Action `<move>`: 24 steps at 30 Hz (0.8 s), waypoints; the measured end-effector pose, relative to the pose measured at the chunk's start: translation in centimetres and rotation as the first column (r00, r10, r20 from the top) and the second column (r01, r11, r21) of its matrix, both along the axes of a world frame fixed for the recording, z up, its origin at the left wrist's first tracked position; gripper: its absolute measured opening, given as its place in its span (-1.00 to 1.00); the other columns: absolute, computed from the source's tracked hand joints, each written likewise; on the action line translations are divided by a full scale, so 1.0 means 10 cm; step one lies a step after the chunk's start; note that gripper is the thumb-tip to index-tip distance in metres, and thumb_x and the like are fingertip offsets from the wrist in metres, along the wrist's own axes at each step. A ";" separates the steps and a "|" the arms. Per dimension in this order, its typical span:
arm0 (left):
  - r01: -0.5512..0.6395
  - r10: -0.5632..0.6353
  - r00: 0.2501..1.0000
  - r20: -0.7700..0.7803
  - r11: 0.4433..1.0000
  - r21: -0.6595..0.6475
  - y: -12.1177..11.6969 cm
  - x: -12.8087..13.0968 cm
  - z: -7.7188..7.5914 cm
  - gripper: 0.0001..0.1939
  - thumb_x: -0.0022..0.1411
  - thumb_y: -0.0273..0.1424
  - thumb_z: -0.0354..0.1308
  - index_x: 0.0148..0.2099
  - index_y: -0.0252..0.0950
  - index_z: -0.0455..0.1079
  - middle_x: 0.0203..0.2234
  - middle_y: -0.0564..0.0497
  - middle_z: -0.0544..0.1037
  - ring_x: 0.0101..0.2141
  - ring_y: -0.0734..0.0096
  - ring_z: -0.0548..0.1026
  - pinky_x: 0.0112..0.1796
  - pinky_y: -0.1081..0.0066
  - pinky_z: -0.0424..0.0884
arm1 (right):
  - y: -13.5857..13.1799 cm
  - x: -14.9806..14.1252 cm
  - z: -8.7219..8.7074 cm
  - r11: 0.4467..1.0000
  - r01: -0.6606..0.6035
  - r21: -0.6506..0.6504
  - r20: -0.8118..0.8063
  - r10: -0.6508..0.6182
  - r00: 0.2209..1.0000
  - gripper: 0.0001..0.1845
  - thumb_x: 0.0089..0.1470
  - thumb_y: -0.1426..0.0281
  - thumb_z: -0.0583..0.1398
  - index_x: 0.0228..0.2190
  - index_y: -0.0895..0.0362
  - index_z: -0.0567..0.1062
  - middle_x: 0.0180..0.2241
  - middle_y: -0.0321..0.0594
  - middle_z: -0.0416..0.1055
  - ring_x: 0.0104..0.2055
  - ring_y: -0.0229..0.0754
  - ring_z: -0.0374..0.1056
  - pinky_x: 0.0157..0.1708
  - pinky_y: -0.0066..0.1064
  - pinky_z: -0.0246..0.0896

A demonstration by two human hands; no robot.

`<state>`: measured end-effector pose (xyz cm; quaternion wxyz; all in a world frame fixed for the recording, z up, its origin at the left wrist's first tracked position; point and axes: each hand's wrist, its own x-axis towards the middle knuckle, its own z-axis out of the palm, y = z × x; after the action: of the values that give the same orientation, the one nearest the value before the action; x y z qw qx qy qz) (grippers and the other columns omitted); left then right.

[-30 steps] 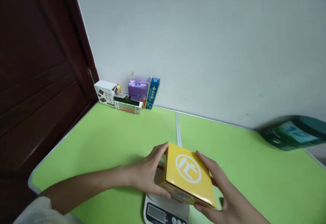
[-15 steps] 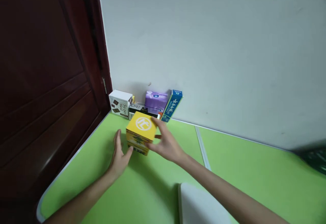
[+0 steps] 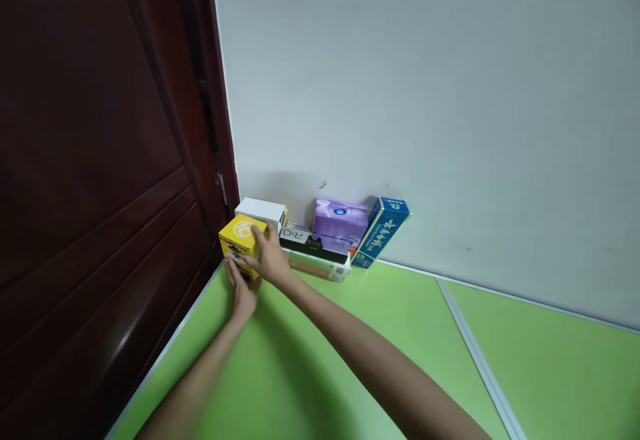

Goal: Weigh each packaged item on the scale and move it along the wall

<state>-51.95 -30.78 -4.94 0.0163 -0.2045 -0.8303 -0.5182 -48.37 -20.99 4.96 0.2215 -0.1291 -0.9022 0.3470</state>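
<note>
A yellow box [image 3: 233, 232] with a white round emblem on top is gripped between both hands at the table's far left corner. My right hand [image 3: 273, 259] grips its right side, with fingertips on the top edge and the thumb on the front. Lower down, my left hand [image 3: 244, 299] has its fingers around the bottom front of the box. Directly behind it is a white box [image 3: 263, 209], partly hidden. Just right of my right hand lie a black and grey box [image 3: 315, 244] and a long clear-sided box [image 3: 315, 265].
A purple tissue pack [image 3: 341, 220] stands against the wall [image 3: 425, 93]. Beside it a blue and green box [image 3: 383, 230] leans at a slant. A dark red door [image 3: 90, 160] borders the green table [image 3: 400, 333] on the left. A grey strip [image 3: 475, 347] crosses the tabletop.
The yellow box has moved left and back, in front of the white box. My left hand, apart from the box's left side before, now touches its lower front. The view has shifted.
</note>
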 end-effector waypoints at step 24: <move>0.268 -0.258 0.963 0.076 0.938 -0.221 -0.27 0.58 0.37 -0.30 0.02 -0.54 0.11 0.24 -0.28 0.08 0.30 -0.18 -0.03 0.30 -0.05 -0.16 0.23 0.00 -0.07 | -0.08 1.02 0.36 0.967 -0.251 0.053 0.296 0.225 0.928 -0.42 0.04 0.36 0.21 0.10 0.19 0.29 0.05 0.06 0.35 -0.05 0.04 0.39 -0.10 -0.17 0.31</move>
<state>-46.13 -33.51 -1.22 -0.0957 -0.3023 -0.8499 -0.4208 -38.19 -21.76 8.52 0.0499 -0.0577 -0.9483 0.3081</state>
